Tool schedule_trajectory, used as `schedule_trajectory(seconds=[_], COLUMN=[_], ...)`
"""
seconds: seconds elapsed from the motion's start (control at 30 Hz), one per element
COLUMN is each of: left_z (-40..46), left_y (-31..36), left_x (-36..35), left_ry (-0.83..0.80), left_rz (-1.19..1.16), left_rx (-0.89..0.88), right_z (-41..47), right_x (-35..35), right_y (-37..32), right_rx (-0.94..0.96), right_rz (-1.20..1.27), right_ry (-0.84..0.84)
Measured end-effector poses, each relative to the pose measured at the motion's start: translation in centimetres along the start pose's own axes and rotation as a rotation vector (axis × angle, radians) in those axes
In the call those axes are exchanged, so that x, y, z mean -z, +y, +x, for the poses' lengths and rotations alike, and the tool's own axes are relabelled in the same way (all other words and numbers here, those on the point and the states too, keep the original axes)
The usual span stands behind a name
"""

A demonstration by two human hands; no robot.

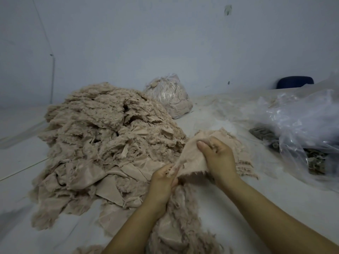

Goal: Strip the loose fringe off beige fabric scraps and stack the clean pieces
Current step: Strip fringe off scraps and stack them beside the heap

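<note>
- My right hand [218,158] grips a beige woven fabric scrap with frayed edges [192,154], fingers curled over its upper fold with the thumb pressed on the cloth.
- My left hand [162,182] pinches the lower left edge of the same scrap, where a tuft of loose fringe sticks out between my fingertips.
- The scrap hangs stretched between my two hands, above the floor and just right of the big heap; its face looks smooth and pale, and short threads bristle along its bottom edge.
- Under my right hand lies a small stack of flat beige pieces [242,160], with ragged edges showing at its right side.
- Below my left wrist, a fluffy mound of stripped beige fringe [179,222] trails toward me.
- To the left rises a large heap of beige frayed scraps [102,140], tangled and shaggy on top, with flatter sheets at its base.
- Behind that heap sits a tied clear plastic bag stuffed with beige material [168,96].
- On the right, a crumpled clear plastic sheet [302,125] covers some dark items I cannot identify.
- All of it rests on a pale grey floor [256,202].
</note>
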State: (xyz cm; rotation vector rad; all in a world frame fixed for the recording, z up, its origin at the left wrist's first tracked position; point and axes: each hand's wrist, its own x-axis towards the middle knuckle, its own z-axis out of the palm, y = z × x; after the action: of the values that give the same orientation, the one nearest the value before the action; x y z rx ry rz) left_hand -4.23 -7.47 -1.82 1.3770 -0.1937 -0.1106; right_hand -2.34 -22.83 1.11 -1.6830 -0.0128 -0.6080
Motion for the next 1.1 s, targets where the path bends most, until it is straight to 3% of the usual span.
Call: schedule_trajectory(seconds=[0.17, 0.33, 0.4, 0.5, 0.57, 0.67, 0.77, 0.87, 0.97, 1.03, 1.1], left_z=[0.7, 0.6, 0.7, 0.9, 1.0, 0.8, 0.5, 0.5, 0.2, -0.4, -1.1], left_y=[-0.6, -1.7, -1.9, -2.3, -2.4, -2.2, -2.0, -1.1, 0.4, 1.4, 2.5], left_x=[1.2, 1.0, 1.0, 1.0, 0.9, 1.2, 1.9, 2.3, 3.1, 3.9, 4.8], left_ry=[0.194, 0.089, 0.058, 0.057, 0.07, 0.015, -0.059, -0.055, -0.063, -0.168, -0.296], left_rz=[0.056, 0.326, 0.442, 0.46, 0.457, 0.508, 0.582, 0.591, 0.713, 0.704, 0.743], left_rx=[0.029, -0.06, -0.12, -0.112, -0.137, -0.171, -0.14, -0.137, -0.195, -0.184, -0.151], right_z=[5.8, 8.9, 7.9, 4.4, 1.2, -2.2, -4.2, -6.6, -7.0, -5.1, -3.1], right_x=[2.0, 5.3, 5.4, 4.0, 2.1, -0.6, -0.9, -0.3, 0.2, 0.4, 0.0], right_y=[-1.9, 0.3, 0.8, 1.1, 1.4, 3.2, 4.0, 3.5, 2.8, 2.9, 2.7], right_rx=[-0.024, -0.222, -0.11, 0.324, 0.451, 0.31, 0.223, 0.2, 0.201, 0.243, 0.154], right_rz=[-0.036, -0.651, -0.761, -0.693, -0.645, -0.756, -0.784, -0.577, -0.427, -0.526, -0.686], right_ry=[0.025, -0.032, 0.038, 0.058, -0.167, -0.529, -0.652, -0.752, -0.595, -0.475, -0.538])
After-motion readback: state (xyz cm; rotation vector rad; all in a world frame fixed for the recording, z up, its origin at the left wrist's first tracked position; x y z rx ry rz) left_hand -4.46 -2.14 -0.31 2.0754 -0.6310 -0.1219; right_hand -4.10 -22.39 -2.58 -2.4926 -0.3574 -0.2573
